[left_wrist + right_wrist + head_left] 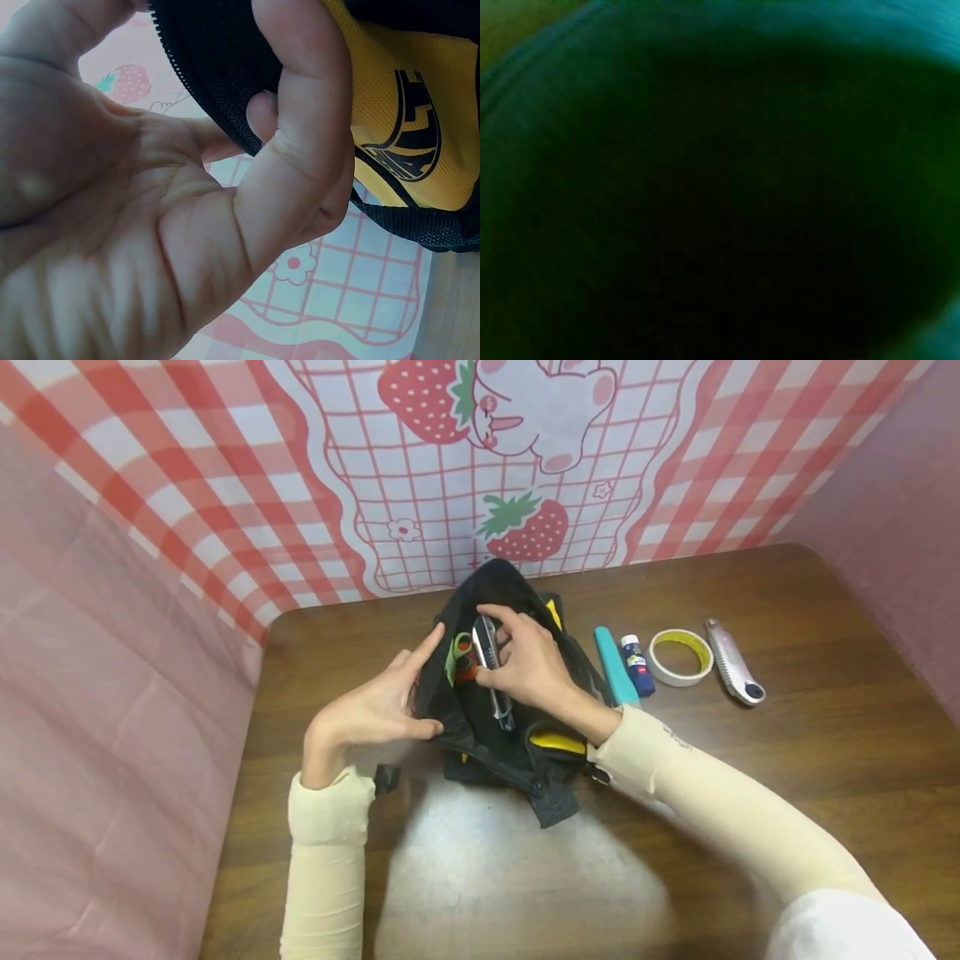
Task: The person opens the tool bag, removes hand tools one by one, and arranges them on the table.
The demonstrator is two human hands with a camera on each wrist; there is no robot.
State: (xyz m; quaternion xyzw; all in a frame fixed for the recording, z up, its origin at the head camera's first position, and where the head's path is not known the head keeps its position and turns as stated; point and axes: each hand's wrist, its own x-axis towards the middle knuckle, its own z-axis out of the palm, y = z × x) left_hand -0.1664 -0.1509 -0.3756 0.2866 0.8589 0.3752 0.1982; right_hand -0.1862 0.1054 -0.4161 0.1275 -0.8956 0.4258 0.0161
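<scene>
Pinching a slim silver-and-black tool point(486, 640) between thumb and forefinger of the right hand point(531, 662), just right of the frame's centre, over the mouth of a black bag point(498, 581). Running steeply from upper left to lower right, down past the thumb and into the dark opening. Nearest to the right hand, in firm contact there, and apart from the left hand point(375, 702). Gripping the bag's left rim with that one, thumb and forefinger spread wide, zip edge in between. Seems to hinge on keeping the tool's length in line with the open mouth; could catch on the green and orange items point(466, 672), just beside it to the left.

On to writing! Showing bold black letters in a curved logo on a yellow panel point(450, 82), right side of the left wrist view, but turned and cut, so impossible to read safely. Printed too on the blue glue stick point(637, 667), right of centre in the head view on the bench point(825, 652), but far too small to read. Too dark and blurred to make out anything in the right wrist view.
</scene>
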